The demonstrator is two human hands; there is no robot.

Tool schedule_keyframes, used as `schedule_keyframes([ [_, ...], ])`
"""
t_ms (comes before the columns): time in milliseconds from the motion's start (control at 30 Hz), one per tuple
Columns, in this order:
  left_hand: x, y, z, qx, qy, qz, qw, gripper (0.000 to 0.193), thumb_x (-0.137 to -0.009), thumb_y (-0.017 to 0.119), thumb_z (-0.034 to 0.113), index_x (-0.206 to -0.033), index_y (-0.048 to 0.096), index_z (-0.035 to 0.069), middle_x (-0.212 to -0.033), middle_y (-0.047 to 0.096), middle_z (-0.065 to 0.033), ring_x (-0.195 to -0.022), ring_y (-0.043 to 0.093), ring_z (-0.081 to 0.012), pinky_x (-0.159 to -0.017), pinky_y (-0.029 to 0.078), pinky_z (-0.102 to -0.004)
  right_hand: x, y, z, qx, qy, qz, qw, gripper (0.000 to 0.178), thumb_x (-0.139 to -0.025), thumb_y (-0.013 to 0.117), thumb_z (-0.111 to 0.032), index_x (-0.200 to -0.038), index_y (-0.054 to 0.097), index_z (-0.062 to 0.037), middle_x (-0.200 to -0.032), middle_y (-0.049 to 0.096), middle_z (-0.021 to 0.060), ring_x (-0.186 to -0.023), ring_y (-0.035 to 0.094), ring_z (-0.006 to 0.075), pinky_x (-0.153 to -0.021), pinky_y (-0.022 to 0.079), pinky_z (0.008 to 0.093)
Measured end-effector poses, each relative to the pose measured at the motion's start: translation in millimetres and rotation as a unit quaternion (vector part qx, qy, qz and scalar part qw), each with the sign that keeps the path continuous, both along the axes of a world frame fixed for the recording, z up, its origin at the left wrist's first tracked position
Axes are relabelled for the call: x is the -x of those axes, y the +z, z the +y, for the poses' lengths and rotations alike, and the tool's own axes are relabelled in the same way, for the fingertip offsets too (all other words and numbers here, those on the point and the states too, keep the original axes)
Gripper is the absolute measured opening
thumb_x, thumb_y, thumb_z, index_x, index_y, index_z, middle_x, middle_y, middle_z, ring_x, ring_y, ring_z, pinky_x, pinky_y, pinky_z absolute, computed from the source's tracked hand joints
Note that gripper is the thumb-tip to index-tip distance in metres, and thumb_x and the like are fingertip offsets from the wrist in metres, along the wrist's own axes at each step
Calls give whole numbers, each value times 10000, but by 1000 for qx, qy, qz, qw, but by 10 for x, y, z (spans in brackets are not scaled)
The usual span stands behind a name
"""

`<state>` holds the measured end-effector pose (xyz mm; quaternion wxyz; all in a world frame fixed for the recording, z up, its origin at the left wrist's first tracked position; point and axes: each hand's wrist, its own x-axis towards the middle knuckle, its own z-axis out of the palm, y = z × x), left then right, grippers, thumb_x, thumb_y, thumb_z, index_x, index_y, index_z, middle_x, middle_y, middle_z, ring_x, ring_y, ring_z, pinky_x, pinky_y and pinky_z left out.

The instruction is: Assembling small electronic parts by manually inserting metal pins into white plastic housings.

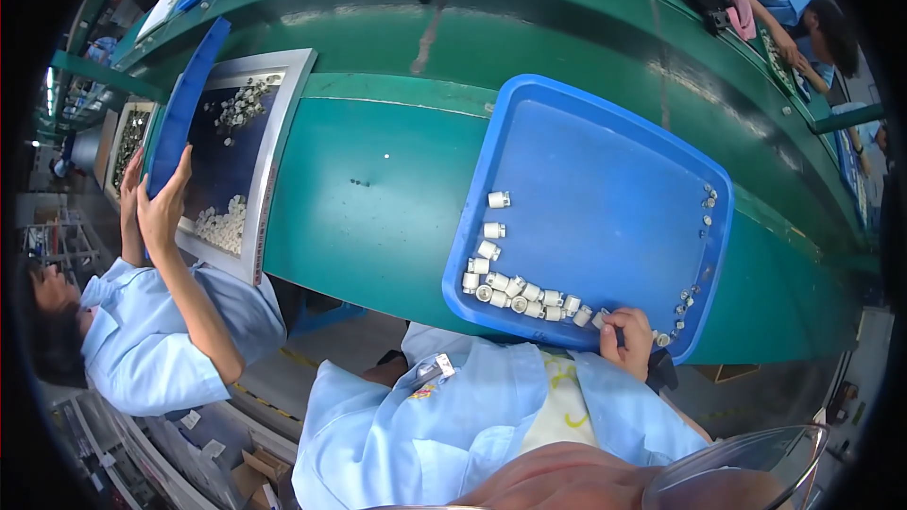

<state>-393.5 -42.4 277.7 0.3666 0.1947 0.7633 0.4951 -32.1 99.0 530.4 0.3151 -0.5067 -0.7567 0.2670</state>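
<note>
The right hand (pixel 627 335) pinches a white cylinder (pixel 598 319) at its left, by the blue tray's (pixel 476 189) near side.

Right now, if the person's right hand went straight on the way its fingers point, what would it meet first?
The right hand points leftward, so probably the white piece right at its fingertips; the view cannot settle whether they touch. If so, next comes the neighbouring piece.

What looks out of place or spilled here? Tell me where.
A tiny white speck and dark specks, too small to identify, show on the green tabletop left of the blue tray. They look stray because the white cylindrical parts lie inside the tray.
</note>
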Motion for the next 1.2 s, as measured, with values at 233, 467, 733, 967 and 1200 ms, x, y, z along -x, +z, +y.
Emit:
schedule_keyframes([
  [233, -368, -568, -565, 31, -6, -107, 994, 309, -883, 514, 213, -1122, 534, 18, -998, 580, -110, -925, 553, -238, -820, 433, -333, -364, -229, -524, -43, -44, -68, 996, 106, -710, 613, -15, -810, 583, -28, -770, 571, 113, -680, 539, 280, -600, 425, 362],
  [467, -1214, -171, -1085, 67, -30, -204, 976, 322, -910, 488, 245, -1129, 536, 15, -997, 593, -97, -912, 566, -215, -800, 446, -319, -1156, -111, -1190, -176, -33, -58, 982, 42, -742, 593, -53, -779, 591, -34, -737, 573, 95, -690, 542, 275, -604, 415, 359],
  [733, -1693, -229, -1654, 12, -40, -207, 977, 289, -939, 455, 227, -1115, 544, 15, -991, 604, -82, -897, 573, -168, -778, 453, -283, -1759, -76, -1770, -232, -50, -36, 971, 52, -753, 603, -105, -741, 600, -55, -679, 562, 60, -655, 533, 246, -600, 403, 360],
  [967, -2579, 982, -1631, -212, -130, 11, 969, 185, -930, 457, 96, -1075, 543, 20, -963, 602, -88, -863, 568, -124, -783, 449, -241, -1811, -164, -1784, -248, -51, -57, 966, 58, -759, 606, -120, -722, 599, -76, -663, 550, 48, -628, 520, 236, -584, 394, 347],
  [1200, -2656, 1293, -1489, -400, -206, 98, 888, 177, -881, 480, -9, -1050, 527, 8, -920, 599, -124, -847, 575, -177, -785, 453, -294, -1538, -187, -1663, -239, -22, -50, 969, 57, -759, 602, -107, -715, 596, -70, -659, 549, 57, -625, 522, 247, -579, 398, 354],
])
